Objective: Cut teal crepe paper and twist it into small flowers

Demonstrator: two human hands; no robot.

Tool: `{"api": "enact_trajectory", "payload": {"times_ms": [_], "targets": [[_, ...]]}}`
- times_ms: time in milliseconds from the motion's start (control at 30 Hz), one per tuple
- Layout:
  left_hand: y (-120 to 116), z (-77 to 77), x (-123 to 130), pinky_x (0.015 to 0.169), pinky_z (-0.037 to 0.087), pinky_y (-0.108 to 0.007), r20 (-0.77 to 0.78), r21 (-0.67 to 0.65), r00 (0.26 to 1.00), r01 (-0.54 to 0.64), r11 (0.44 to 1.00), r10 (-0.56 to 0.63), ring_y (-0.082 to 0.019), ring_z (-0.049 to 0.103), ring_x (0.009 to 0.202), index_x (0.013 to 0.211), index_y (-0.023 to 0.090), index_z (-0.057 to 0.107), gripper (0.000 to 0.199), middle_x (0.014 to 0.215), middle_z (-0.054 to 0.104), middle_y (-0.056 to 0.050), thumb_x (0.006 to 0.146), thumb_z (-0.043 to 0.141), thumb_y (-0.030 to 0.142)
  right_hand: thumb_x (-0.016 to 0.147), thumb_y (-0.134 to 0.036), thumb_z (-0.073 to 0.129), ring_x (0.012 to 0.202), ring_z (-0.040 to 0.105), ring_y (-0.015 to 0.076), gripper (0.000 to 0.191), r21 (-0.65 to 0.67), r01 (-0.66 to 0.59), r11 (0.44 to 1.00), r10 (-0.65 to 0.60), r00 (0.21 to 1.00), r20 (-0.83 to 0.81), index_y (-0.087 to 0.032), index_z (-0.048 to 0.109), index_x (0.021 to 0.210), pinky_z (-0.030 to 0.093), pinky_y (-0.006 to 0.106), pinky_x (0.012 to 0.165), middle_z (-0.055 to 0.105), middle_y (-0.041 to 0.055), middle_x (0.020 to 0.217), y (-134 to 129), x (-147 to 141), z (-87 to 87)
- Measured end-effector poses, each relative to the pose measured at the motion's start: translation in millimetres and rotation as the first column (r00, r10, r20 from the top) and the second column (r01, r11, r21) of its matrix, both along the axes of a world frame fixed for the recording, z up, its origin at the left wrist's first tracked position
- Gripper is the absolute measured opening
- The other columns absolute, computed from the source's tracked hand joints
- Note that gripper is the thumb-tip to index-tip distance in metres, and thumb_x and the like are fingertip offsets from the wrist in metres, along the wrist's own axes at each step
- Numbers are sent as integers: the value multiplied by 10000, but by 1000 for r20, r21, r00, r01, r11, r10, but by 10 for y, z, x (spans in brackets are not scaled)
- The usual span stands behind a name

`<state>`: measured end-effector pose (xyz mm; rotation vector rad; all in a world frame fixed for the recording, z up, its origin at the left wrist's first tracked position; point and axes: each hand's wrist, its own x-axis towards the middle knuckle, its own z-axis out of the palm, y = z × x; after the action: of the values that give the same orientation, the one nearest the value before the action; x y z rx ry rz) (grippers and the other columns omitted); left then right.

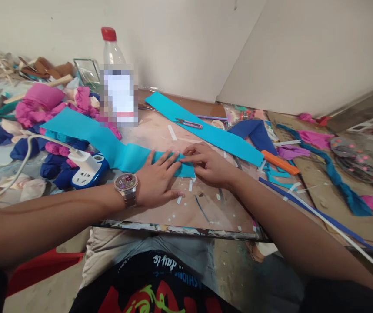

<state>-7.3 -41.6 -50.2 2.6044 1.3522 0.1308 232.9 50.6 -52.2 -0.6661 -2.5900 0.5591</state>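
Observation:
A long turquoise fabric strip (136, 157) runs across the tabletop, its far left end draped over a pile of cloth pieces. My left hand (155, 180) lies flat on it near the right end, fingers spread and thumb out to the side. At that right end, the bent fingers of my right hand (204, 163) are closed on the strip's edge, close to my left fingertips. Behind them lies a second turquoise strip (219, 140), set at a slant. Small thread snips (189, 123) rest on top of it.
A bottle with a red cap (108, 34) stands at the back behind a phone with a lit screen (121, 95). On the left are a power strip with a plugged-in charger (90, 171) and bunched pink cloth (41, 106). An orange-handled cutter (281, 162) lies to the right.

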Motion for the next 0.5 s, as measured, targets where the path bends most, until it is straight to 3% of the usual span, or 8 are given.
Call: {"api": "enact_trajectory", "payload": {"times_ms": [333, 500], "targets": [[59, 46, -17, 1276, 138, -688, 19, -17, 1000, -1, 1000, 2, -395, 187, 1623, 1576, 180, 396, 841, 1747, 240, -151, 987, 350, 779, 832, -51, 566, 1270, 595, 289, 486, -1, -17, 1000, 17, 999, -30, -298, 771, 1198, 450, 558, 1131, 655, 82, 1294, -14, -15, 19], [61, 51, -21, 1268, 150, -695, 28, -13, 1000, 2, 1000, -2, -395, 197, 1620, 1550, 188, 424, 805, 1738, 268, -154, 993, 359, 766, 842, -41, 540, 1189, 643, 269, 401, 4, -5, 1000, 5, 998, -57, -262, 759, 1095, 489, 529, 1081, 712, 77, 1218, -12, -27, 34]]}}
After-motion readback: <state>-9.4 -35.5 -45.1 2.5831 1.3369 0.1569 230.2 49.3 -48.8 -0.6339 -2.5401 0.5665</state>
